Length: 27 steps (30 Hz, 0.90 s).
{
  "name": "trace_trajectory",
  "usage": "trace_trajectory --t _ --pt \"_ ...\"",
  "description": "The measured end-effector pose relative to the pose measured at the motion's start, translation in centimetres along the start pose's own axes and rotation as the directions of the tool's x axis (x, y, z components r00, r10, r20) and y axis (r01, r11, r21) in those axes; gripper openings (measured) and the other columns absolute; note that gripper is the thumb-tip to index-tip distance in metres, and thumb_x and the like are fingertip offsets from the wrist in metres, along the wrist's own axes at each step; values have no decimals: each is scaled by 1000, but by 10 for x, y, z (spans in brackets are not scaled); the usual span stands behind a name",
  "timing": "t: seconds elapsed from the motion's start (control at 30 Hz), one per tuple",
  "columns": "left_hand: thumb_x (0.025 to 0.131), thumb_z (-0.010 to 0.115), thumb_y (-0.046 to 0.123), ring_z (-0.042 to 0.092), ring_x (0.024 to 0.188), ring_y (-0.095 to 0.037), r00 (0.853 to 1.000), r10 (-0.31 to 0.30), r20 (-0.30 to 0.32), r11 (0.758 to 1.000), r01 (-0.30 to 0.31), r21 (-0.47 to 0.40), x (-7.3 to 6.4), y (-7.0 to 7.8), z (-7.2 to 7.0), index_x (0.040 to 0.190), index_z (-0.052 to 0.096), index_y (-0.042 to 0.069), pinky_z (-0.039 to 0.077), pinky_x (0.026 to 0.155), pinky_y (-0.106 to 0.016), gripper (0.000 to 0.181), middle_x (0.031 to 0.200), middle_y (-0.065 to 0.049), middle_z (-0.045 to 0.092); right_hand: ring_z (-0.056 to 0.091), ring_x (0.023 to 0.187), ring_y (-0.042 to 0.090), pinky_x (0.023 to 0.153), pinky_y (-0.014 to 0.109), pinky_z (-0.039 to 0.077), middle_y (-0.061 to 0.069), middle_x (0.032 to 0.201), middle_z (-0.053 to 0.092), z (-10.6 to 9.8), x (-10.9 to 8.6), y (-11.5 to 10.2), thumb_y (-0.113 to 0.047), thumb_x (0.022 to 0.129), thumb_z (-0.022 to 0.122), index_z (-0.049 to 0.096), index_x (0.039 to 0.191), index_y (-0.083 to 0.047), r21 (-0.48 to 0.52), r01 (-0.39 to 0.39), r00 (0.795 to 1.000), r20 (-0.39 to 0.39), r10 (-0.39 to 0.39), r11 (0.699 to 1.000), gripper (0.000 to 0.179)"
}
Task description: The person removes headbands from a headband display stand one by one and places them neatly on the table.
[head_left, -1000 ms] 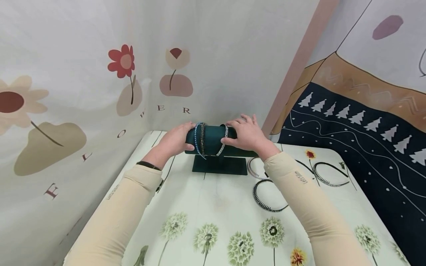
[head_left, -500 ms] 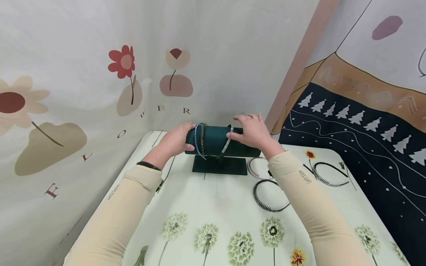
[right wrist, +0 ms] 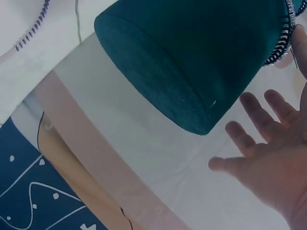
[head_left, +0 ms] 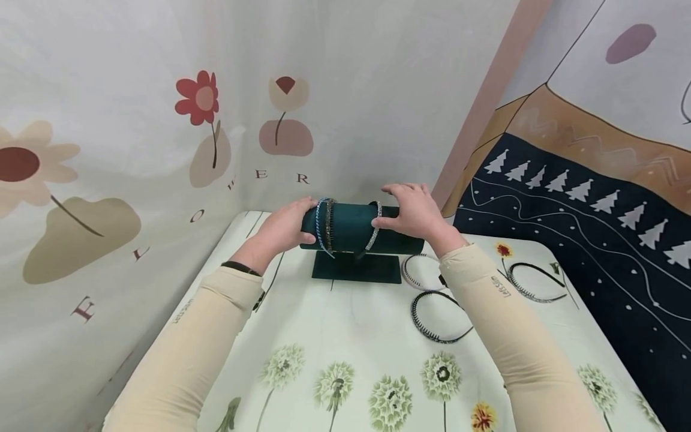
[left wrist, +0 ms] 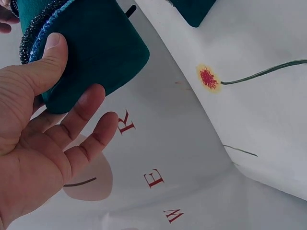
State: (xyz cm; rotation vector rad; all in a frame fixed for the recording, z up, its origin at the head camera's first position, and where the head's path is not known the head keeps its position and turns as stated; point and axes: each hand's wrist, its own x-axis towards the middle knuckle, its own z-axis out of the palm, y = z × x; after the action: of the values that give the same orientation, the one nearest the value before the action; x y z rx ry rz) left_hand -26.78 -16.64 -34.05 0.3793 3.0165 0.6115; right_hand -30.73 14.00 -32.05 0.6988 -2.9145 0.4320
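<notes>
A dark green padded headband stand (head_left: 351,231) has a horizontal roll on a flat base. My left hand (head_left: 281,228) grips the roll's left end, thumb in front; in the left wrist view that thumb presses the green fabric (left wrist: 100,52) beside a blue headband (left wrist: 43,36). The blue headband (head_left: 318,225) and a dark beaded one (head_left: 329,225) sit side by side near that hand. Further right, a silver headband (head_left: 372,239) straddles the roll, touched by the thumb of my right hand (head_left: 417,213). In the right wrist view, that hand's other fingers (right wrist: 256,115) are spread, apart from the roll.
Several more headbands lie on the table at right: a pale one (head_left: 408,276), a black toothed one (head_left: 423,330) and another (head_left: 526,294) near the far edge, some partly under my right arm. Printed curtains stand behind and left of the flowered tablecloth (head_left: 351,324).
The silver headband has shifted right along the roll, and my right hand has moved right with it, its fingers lifting off the roll. My left hand stays at the left end.
</notes>
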Motion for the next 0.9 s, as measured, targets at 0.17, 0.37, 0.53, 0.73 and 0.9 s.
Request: trace_trajectory --t 0.17,0.37,0.53,0.73,0.9 --pt "95 84 22 33 162 -40 1000 6 -1 1000 -6 1 0 0 0 168 34 10 34 130 -58 90 177 -16 30 27 161 45 134 66 13 13 170 43 -2 2 0 -54 91 83 38 167 -15 11 35 995 95 -36 999 96" --pt "95 84 22 33 161 -40 1000 5 -2 1000 -5 7 0 0 1 168 34 10 34 130 -59 90 177 -16 29 13 165 48 131 74 5 14 176 31 -1 8 -2 -68 82 84 25 172 -17 -52 17 976 216 -6 998 118" --pt "95 84 22 34 161 -40 1000 7 0 1000 -7 17 0 0 0 168 33 10 34 131 -58 90 177 -16 30 11 166 47 131 75 3 14 178 28 5 14 -4 -72 80 83 23 172 -17 -72 -25 965 260 43 997 123" --pt "95 84 22 34 161 -40 1000 3 7 1000 -3 13 0 0 1 168 33 10 35 130 -58 90 177 -17 30 13 165 46 131 74 7 16 175 33 9 14 -9 -67 81 85 29 171 -16 -61 -8 961 276 25 998 117" --pt "95 84 21 35 160 -41 1000 2 4 1000 -2 8 -1 1 -1 168 33 10 36 129 -59 90 177 -17 30 18 164 45 132 74 8 16 170 43 16 3 -15 -65 77 89 35 168 -13 -138 43 986 164 -20 989 117"
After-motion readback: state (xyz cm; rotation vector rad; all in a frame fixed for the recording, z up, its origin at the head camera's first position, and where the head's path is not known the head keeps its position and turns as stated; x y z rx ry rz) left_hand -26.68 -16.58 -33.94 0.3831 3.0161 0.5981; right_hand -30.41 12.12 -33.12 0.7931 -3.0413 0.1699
